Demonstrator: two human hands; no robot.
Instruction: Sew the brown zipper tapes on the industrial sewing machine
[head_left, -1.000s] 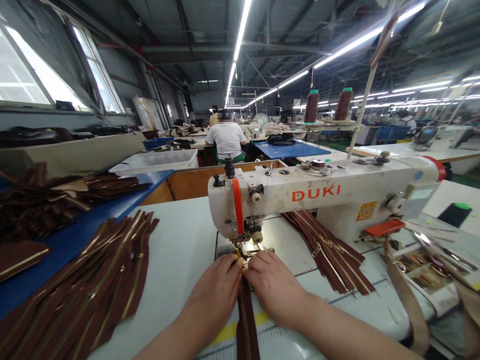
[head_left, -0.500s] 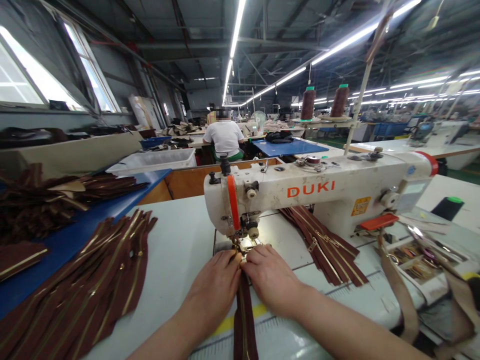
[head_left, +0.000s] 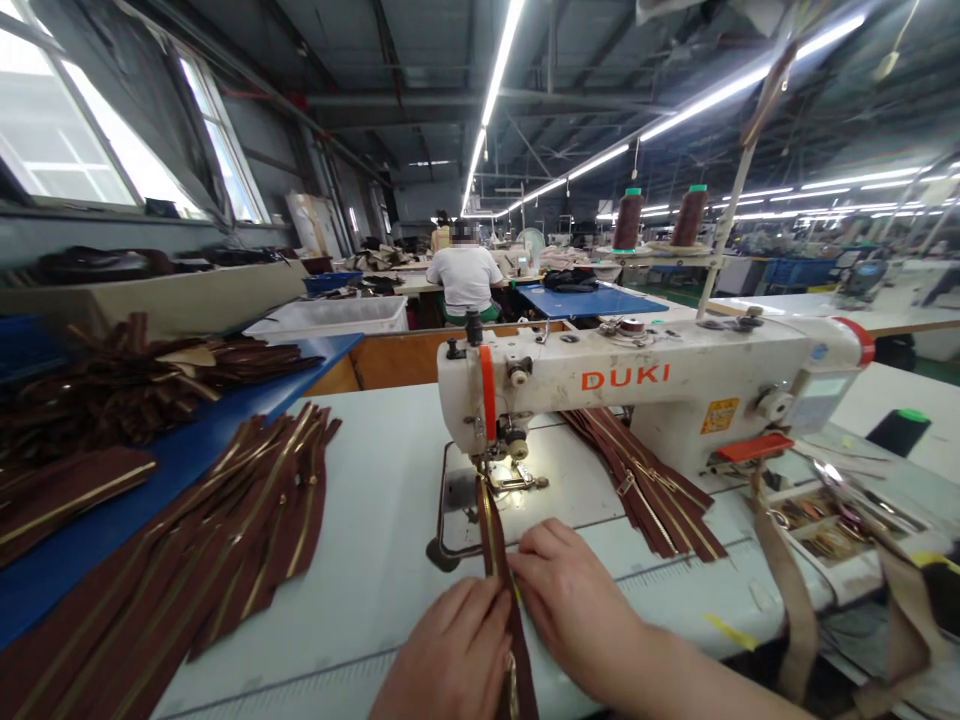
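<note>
A brown zipper strip (head_left: 493, 535) runs from under the needle area of the white sewing machine (head_left: 555, 372) toward me. My left hand (head_left: 457, 645) is closed on the strip's left edge, fingers pressed together. Opposite it and slightly farther forward, my right hand (head_left: 574, 600) pinches the right edge. A metal zipper slider (head_left: 511, 668) shows on the strip beside my left hand. Behind the needle, more brown zippers (head_left: 645, 480) lie fanned out under the machine arm.
Many brown zippers (head_left: 247, 510) spread over the table's left side, with another heap (head_left: 127, 385) on a blue surface. At right are a tray of small tools (head_left: 832, 530) and a black thread cone (head_left: 898, 432). A person in white (head_left: 465, 278) sits ahead.
Both hands have moved back from the needle toward me along the strip, uncovering its far end and the metal plate. The camera view has shifted a little.
</note>
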